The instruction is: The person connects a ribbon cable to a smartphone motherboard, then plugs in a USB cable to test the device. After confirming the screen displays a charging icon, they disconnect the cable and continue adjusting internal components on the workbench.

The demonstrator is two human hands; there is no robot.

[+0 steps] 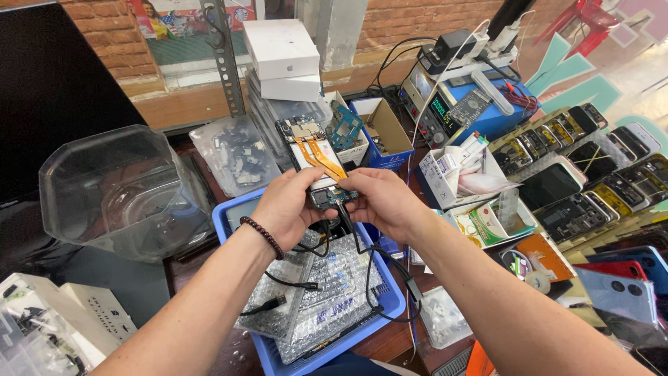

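An opened phone point(311, 152) with its back cover off shows a circuit board and orange flex cables. My left hand point(289, 209) grips its lower left side; a dark bead bracelet point(262, 236) sits on that wrist. My right hand point(381, 200) holds the phone's bottom end, fingers pinched where a black cable point(367, 271) meets it. The cable hangs down over bubble-wrap bags point(327, 292) in a blue plastic tray point(390, 304) below my hands.
A clear plastic container point(118, 191) stands at left. White boxes point(282, 59) are stacked at the back. A blue cardboard box point(385, 132), a bench power supply point(435, 104) and several rows of phones point(584, 167) fill the right side.
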